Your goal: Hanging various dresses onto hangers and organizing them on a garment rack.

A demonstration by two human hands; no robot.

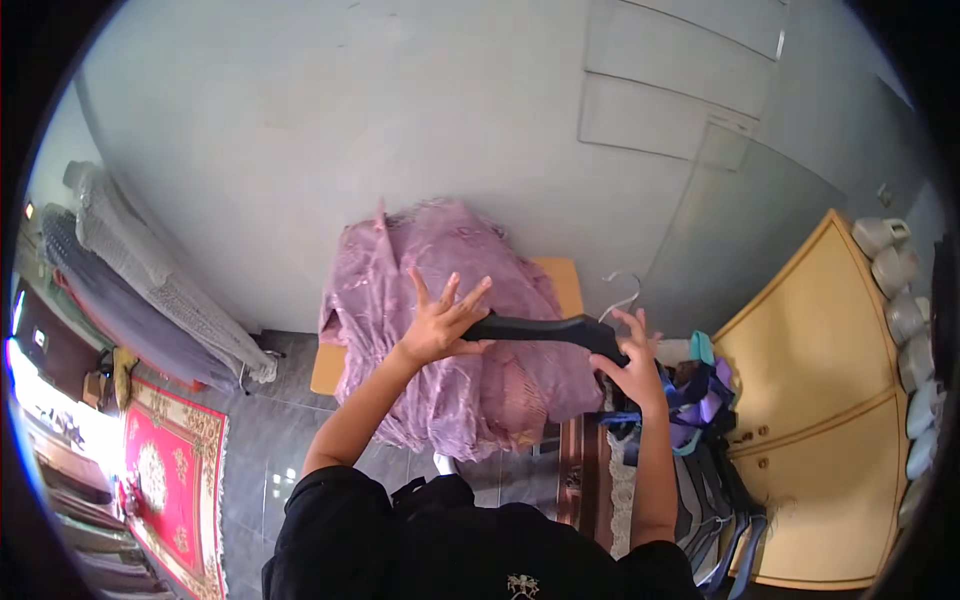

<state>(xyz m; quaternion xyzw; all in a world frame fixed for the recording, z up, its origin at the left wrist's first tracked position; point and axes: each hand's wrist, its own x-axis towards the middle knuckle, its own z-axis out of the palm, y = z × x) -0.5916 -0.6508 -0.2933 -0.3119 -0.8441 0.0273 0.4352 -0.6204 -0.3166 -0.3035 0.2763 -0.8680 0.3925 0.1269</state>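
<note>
A black clothes hanger (pixel 530 328) with a pale metal hook is held up across the middle of the view. At its left end, my left hand (pixel 440 328) bears the hanger between thumb and palm, its other fingers spread upward. My right hand (pixel 632 362) grips the opposite end close to the hook, thumb on the near side. Beneath the hanger, a heap of lilac, shiny patterned fabric (pixel 440 260) lies over a light wooden table (pixel 558 280). Both hands are above the cloth; whether they touch it I cannot tell.
At the right stands a pale yellow cabinet (pixel 810 340), with several hangers (pixel 710 510) and a pile of purple and blue items (pixel 700 400) in front. Garments (pixel 150 270) hang at the left, near a red rug (pixel 175 480). A grey wall (pixel 300 120) rises behind the table.
</note>
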